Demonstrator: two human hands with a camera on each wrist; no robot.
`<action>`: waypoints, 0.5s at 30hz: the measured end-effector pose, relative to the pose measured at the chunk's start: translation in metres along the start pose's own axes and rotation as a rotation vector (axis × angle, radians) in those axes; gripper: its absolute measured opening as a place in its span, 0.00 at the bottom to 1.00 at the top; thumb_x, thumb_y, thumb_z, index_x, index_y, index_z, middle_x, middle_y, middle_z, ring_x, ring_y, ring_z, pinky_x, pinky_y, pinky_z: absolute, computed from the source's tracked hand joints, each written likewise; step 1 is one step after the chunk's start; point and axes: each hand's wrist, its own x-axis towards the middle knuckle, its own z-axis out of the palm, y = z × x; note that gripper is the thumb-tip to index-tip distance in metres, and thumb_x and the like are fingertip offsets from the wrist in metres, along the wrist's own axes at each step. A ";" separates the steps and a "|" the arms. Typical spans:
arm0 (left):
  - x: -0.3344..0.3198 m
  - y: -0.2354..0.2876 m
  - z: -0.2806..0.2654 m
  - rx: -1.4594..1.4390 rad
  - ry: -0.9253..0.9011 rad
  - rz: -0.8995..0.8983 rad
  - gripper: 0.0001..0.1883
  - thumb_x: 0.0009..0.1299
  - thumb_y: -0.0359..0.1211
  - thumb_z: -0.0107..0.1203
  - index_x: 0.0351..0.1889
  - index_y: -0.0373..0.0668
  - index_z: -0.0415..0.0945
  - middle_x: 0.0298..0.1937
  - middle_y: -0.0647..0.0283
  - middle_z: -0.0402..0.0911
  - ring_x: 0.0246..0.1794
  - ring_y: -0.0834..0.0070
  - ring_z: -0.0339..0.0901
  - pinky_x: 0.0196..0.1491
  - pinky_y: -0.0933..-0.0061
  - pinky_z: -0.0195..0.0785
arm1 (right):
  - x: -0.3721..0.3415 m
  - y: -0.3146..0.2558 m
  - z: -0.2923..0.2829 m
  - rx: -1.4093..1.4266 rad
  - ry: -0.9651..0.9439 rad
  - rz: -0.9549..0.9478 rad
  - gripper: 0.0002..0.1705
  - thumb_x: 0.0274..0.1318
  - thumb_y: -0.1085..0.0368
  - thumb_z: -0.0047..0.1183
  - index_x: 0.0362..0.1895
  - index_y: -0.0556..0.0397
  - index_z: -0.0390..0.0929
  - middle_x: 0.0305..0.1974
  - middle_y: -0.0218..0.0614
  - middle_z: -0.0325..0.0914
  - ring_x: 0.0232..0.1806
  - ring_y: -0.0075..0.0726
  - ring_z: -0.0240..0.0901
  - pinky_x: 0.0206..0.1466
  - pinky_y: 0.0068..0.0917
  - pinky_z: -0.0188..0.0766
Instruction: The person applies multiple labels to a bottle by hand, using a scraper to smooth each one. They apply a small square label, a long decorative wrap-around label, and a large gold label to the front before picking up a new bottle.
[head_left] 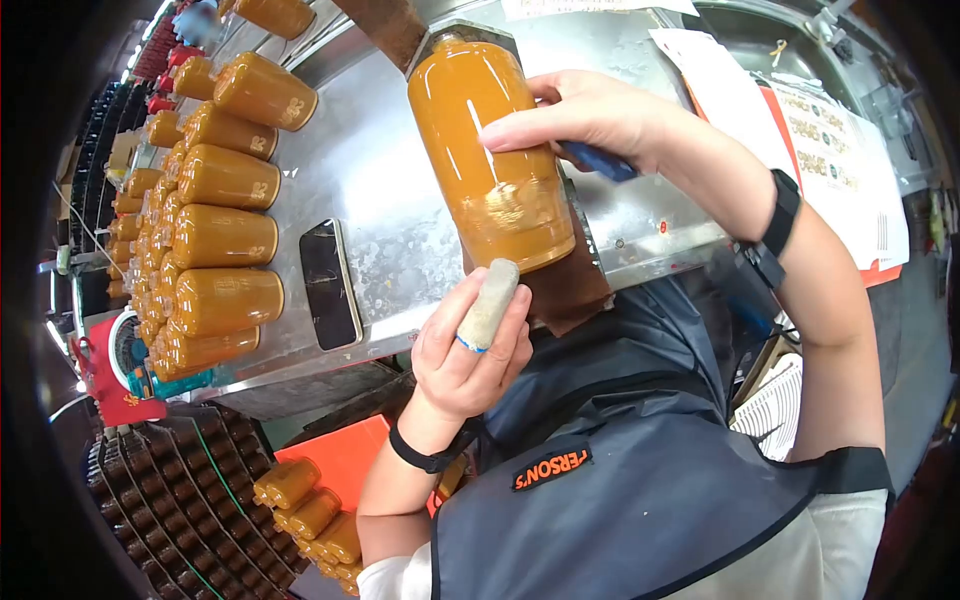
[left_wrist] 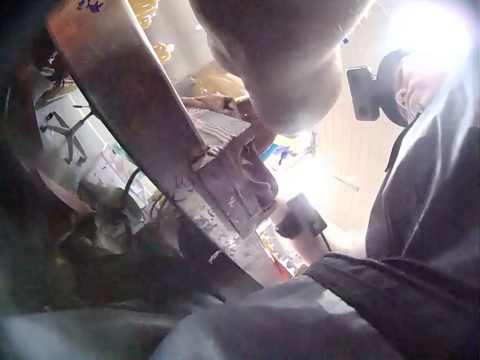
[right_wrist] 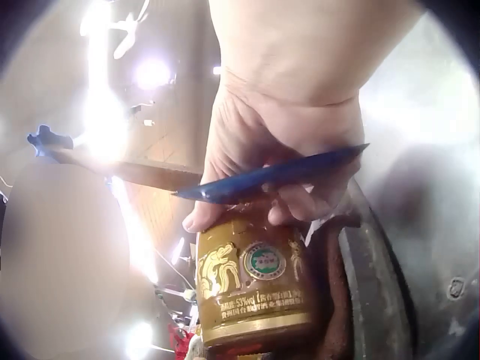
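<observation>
An amber bottle (head_left: 490, 150) lies tilted across a brown-covered rest, its neck at the top of the head view. My right hand (head_left: 600, 120) grips its side, thumb on top, with a blue tool (head_left: 600, 162) tucked under the palm. In the right wrist view, the right hand (right_wrist: 289, 150) is round the bottle (right_wrist: 255, 281), with the blue tool (right_wrist: 270, 176) across it. My left hand (head_left: 470, 350), a beige cover (head_left: 490, 305) on one finger, is at the bottle's base; contact is unclear. The left hand (left_wrist: 277, 67) looks blurred in the left wrist view.
Rows of amber bottles (head_left: 228, 235) stand left on the metal table (head_left: 400, 250), beside a phone (head_left: 330, 285). More bottles (head_left: 310, 515) lie low at left, near a dark crate (head_left: 180, 500). Printed sheets (head_left: 830, 150) lie at right.
</observation>
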 end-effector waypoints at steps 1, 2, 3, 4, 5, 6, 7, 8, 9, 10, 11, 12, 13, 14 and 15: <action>0.002 -0.001 0.000 -0.002 0.001 -0.003 0.18 0.58 0.25 0.61 0.49 0.39 0.84 0.52 0.55 0.82 0.54 0.58 0.79 0.50 0.64 0.80 | -0.003 -0.009 0.007 -0.392 0.160 -0.009 0.40 0.49 0.38 0.66 0.54 0.60 0.78 0.30 0.28 0.77 0.25 0.14 0.69 0.26 0.15 0.64; 0.003 -0.002 0.001 -0.003 -0.004 0.016 0.18 0.58 0.24 0.61 0.48 0.40 0.85 0.52 0.56 0.82 0.54 0.59 0.79 0.50 0.65 0.81 | -0.006 -0.018 0.013 -0.780 0.322 -0.018 0.41 0.49 0.37 0.66 0.53 0.60 0.78 0.31 0.29 0.78 0.24 0.15 0.69 0.26 0.15 0.65; 0.004 -0.003 0.000 -0.005 -0.010 0.040 0.19 0.57 0.24 0.62 0.48 0.41 0.85 0.51 0.57 0.82 0.54 0.60 0.79 0.49 0.66 0.81 | -0.007 -0.024 0.020 -0.929 0.347 -0.016 0.44 0.49 0.34 0.65 0.54 0.62 0.77 0.34 0.34 0.80 0.25 0.15 0.70 0.27 0.16 0.68; 0.004 -0.004 0.000 -0.006 -0.011 0.046 0.19 0.57 0.24 0.62 0.48 0.41 0.85 0.51 0.57 0.82 0.54 0.60 0.79 0.49 0.66 0.81 | -0.007 -0.021 0.013 -0.926 0.353 -0.016 0.44 0.49 0.34 0.65 0.54 0.62 0.77 0.34 0.34 0.80 0.25 0.15 0.70 0.27 0.16 0.68; 0.004 -0.004 -0.001 0.008 -0.017 0.046 0.18 0.57 0.24 0.62 0.48 0.41 0.85 0.51 0.58 0.82 0.54 0.61 0.79 0.49 0.66 0.81 | -0.004 -0.014 -0.001 -0.596 0.270 -0.020 0.44 0.50 0.34 0.64 0.54 0.62 0.77 0.32 0.34 0.79 0.24 0.15 0.70 0.26 0.16 0.67; 0.003 -0.004 -0.001 0.021 -0.020 0.043 0.18 0.56 0.24 0.62 0.47 0.41 0.85 0.51 0.58 0.82 0.54 0.61 0.79 0.49 0.66 0.81 | -0.002 -0.008 -0.013 -0.268 0.181 -0.024 0.44 0.51 0.33 0.63 0.55 0.62 0.77 0.30 0.34 0.78 0.23 0.15 0.70 0.24 0.15 0.66; 0.003 -0.003 -0.001 0.022 -0.018 0.042 0.18 0.56 0.24 0.62 0.47 0.41 0.85 0.51 0.58 0.82 0.54 0.61 0.79 0.49 0.66 0.81 | 0.000 -0.002 -0.022 -0.134 0.080 -0.024 0.43 0.52 0.36 0.64 0.57 0.62 0.75 0.29 0.31 0.77 0.22 0.14 0.68 0.20 0.13 0.62; 0.003 -0.003 -0.002 0.014 -0.023 0.033 0.18 0.56 0.24 0.62 0.47 0.41 0.85 0.50 0.59 0.82 0.54 0.62 0.79 0.49 0.66 0.81 | 0.003 0.004 -0.022 -0.134 0.079 -0.024 0.43 0.52 0.36 0.64 0.57 0.62 0.75 0.29 0.31 0.77 0.22 0.14 0.68 0.20 0.13 0.62; 0.003 -0.002 -0.002 0.007 -0.031 0.026 0.18 0.56 0.24 0.62 0.47 0.41 0.85 0.50 0.59 0.82 0.54 0.62 0.79 0.48 0.66 0.82 | 0.006 0.010 -0.022 -0.032 0.006 0.011 0.43 0.52 0.37 0.64 0.57 0.62 0.75 0.28 0.28 0.76 0.21 0.13 0.67 0.18 0.12 0.59; 0.003 -0.003 -0.002 0.007 -0.034 0.026 0.18 0.56 0.24 0.62 0.47 0.41 0.85 0.50 0.59 0.82 0.54 0.62 0.79 0.48 0.66 0.82 | 0.008 0.016 -0.022 0.069 -0.068 0.047 0.42 0.52 0.39 0.65 0.58 0.62 0.74 0.27 0.26 0.75 0.20 0.12 0.65 0.16 0.10 0.56; 0.004 -0.005 -0.002 0.030 -0.019 0.059 0.18 0.56 0.24 0.62 0.46 0.41 0.85 0.50 0.59 0.83 0.54 0.62 0.79 0.48 0.67 0.82 | 0.012 0.013 -0.020 0.055 -0.069 0.069 0.41 0.51 0.39 0.65 0.56 0.62 0.76 0.30 0.32 0.79 0.25 0.17 0.73 0.24 0.16 0.68; 0.004 -0.006 -0.001 0.054 -0.007 0.089 0.18 0.57 0.23 0.62 0.46 0.41 0.85 0.49 0.59 0.83 0.54 0.62 0.79 0.48 0.67 0.82 | 0.014 0.012 -0.015 0.059 -0.073 0.071 0.41 0.51 0.39 0.65 0.56 0.62 0.76 0.30 0.32 0.79 0.25 0.17 0.73 0.24 0.16 0.68; 0.004 -0.007 0.000 0.056 -0.015 0.085 0.18 0.57 0.23 0.62 0.46 0.41 0.85 0.49 0.59 0.83 0.54 0.62 0.79 0.48 0.67 0.82 | 0.015 0.010 -0.010 -0.128 0.038 0.026 0.41 0.50 0.37 0.65 0.52 0.62 0.78 0.32 0.36 0.81 0.30 0.22 0.76 0.31 0.19 0.72; 0.005 -0.007 0.000 0.048 -0.015 0.092 0.17 0.57 0.23 0.62 0.46 0.41 0.85 0.49 0.59 0.83 0.53 0.62 0.79 0.48 0.67 0.82 | 0.013 0.003 -0.002 -0.313 0.152 -0.022 0.41 0.49 0.35 0.65 0.49 0.62 0.80 0.34 0.40 0.83 0.34 0.27 0.80 0.38 0.23 0.76; 0.006 -0.008 0.000 0.040 -0.017 0.102 0.17 0.57 0.23 0.62 0.46 0.41 0.85 0.48 0.59 0.83 0.53 0.63 0.79 0.48 0.68 0.82 | -0.003 -0.027 0.014 -0.635 0.283 0.026 0.45 0.46 0.30 0.64 0.47 0.64 0.82 0.42 0.46 0.83 0.42 0.35 0.82 0.50 0.28 0.75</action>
